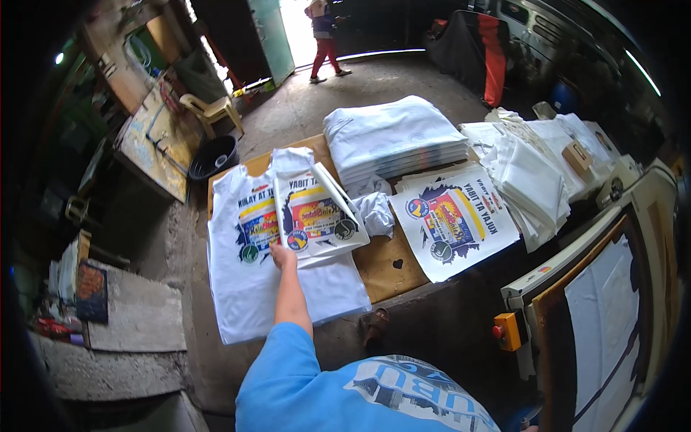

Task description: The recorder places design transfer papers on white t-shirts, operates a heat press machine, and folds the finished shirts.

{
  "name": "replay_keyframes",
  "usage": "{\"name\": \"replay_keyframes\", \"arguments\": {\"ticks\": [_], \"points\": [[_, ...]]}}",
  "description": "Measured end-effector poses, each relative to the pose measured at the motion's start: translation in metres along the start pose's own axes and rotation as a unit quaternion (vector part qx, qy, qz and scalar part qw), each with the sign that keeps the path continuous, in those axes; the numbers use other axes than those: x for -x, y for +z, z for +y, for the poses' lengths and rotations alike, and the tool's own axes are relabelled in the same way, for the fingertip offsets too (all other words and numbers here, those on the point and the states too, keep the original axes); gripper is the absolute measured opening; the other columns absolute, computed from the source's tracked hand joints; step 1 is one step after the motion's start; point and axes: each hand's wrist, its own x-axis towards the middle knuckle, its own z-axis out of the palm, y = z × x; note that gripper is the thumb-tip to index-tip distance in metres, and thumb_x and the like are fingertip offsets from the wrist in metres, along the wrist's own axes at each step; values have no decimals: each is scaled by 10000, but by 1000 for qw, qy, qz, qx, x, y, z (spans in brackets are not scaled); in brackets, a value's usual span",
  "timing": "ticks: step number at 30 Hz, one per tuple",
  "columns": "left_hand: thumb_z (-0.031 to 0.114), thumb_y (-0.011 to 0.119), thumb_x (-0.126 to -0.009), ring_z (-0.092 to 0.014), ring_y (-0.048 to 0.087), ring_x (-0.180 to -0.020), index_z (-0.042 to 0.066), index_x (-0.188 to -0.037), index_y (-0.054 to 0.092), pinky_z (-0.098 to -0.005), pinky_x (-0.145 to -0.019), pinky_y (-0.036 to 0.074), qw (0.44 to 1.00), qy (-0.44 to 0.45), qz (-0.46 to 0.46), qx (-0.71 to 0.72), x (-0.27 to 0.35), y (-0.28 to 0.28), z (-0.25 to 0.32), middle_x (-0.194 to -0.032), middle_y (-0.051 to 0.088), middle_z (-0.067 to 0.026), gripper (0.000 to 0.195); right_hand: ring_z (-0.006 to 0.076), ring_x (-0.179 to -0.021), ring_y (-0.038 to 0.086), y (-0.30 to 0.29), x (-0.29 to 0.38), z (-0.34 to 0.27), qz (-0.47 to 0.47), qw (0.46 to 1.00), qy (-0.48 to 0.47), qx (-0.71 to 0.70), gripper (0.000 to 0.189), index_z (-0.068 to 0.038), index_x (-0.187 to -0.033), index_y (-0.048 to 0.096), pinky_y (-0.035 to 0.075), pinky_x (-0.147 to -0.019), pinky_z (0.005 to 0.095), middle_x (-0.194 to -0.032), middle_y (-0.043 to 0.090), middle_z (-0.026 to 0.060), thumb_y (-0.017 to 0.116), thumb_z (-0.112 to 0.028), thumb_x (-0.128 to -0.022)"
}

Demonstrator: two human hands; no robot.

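Note:
My left hand (283, 256) pinches the lower left edge of a printed transfer sheet (318, 216), which shows mirrored lettering and a curled right side. Beneath the sheet lies a white T-shirt (237, 291) bearing the same kind of colourful print, part of it covered. Of my right hand (532, 429), only a sliver shows at the bottom edge, close to a metal handle; its grip is hidden. Right of the shirt, more mirrored transfer sheets (453, 221) lie stacked. Crumpled white cloth (375, 210) sits between the shirt and that stack.
Folded white fabric (394, 140) is piled at the table's back, with loose white sheets (523, 173) to its right. A heat press (599, 302) with an orange switch box (506, 331) stands at right. Beyond are a black basin (214, 157), a plastic chair (213, 110) and a walking person (324, 40).

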Motion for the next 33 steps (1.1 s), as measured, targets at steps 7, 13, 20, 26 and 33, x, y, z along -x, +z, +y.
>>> {"name": "replay_keyframes", "arguments": {"ticks": [7,13,20,26,33], "points": [[196,571,-669,-379,610,-807,5,-779,643,-443,-711,471,991,49,58,111,-45,-35,78,-826,634,-210,232,353,-673,610,2,51,32,56,993,98,40,398,136,-840,567,491,-588,472,-768,593,276,452,-238,-769],[188,552,-767,-364,599,-632,43,-755,602,-458,-543,444,891,343,240,174,-42,-148,245,-672,605,-188,154,356,-692,611,6,34,16,91,987,115,66,399,136,-847,566,491,-604,475,-783,593,278,453,-239,-770],[117,559,-780,-282,582,-630,77,-938,552,-392,-560,488,810,558,167,71,76,-85,317,-761,555,-107,163,359,-713,612,12,23,9,135,975,150,95,401,136,-855,565,491,-624,479,-800,594,282,455,-241,-771],[31,482,-782,-289,624,-729,38,-980,480,-364,-623,539,797,601,-35,-37,164,35,269,-862,553,-129,198,362,-732,613,-2,18,13,181,955,193,130,404,136,-862,564,490,-640,482,-814,594,285,456,-242,-771],[213,586,-784,-304,592,-883,28,-1128,426,-405,-750,490,797,554,-235,-40,212,40,228,-981,544,-151,423,365,-753,614,-11,19,28,224,927,243,176,406,136,-870,563,490,-659,485,-832,595,288,457,-244,-772]]}}
